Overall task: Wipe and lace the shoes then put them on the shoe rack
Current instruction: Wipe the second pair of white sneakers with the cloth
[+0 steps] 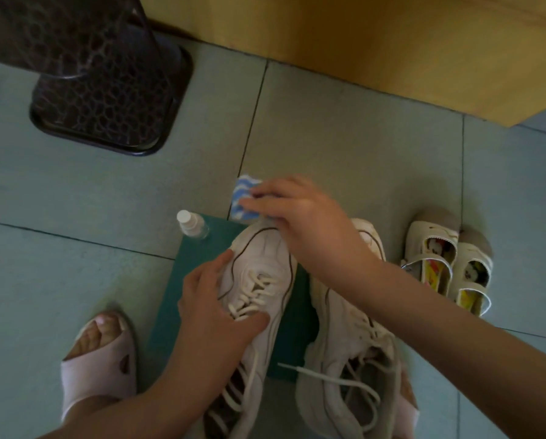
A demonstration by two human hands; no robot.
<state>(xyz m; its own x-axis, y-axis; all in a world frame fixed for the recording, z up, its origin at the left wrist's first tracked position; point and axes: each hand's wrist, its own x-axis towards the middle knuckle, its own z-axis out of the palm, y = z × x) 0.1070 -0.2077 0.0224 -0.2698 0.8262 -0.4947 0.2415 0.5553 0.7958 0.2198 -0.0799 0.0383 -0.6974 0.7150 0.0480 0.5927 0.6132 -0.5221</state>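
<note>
- The held sneaker [259, 258], white with dark piping, lay on the green mat [202, 251], toe towards the mat's far edge.
- The left hand [214, 299] clasped it over the laced midfoot, fingers curved down one flank and thumb across the other.
- The right hand [300, 213] pinched a blue-and-white striped cloth [243, 193] in curled fingers just past the mat's far edge, at the sneaker's toe.
- The second sneaker [344, 318] lay along the mat's right edge, its loose lace [322, 375] trailing onto the mat's near corner.
- A small clear bottle [192, 224] with a white cap stood on the mat's far left corner. A pair of child's sandals [449, 267] sat on the tiles well right of the mat.
- No shoe rack was in view.
- Handling, as a judgement:
  - The sneaker looked light, with a soft padded upper that would dent under a hard squeeze and a firmer sole.
  - The midfoot clasp seemed the right hold for wiping the toe. The heel collar or the sole edge would serve better for lifting.
  - The cloth looked thin and limp, so it would need bunching under the fingertips to press evenly.
  - The lace was floppy and could snag or drag when its shoe was lifted, so it was best gathered first.
  - The bottle looked easy to knock over with a sweeping wrist.
</note>
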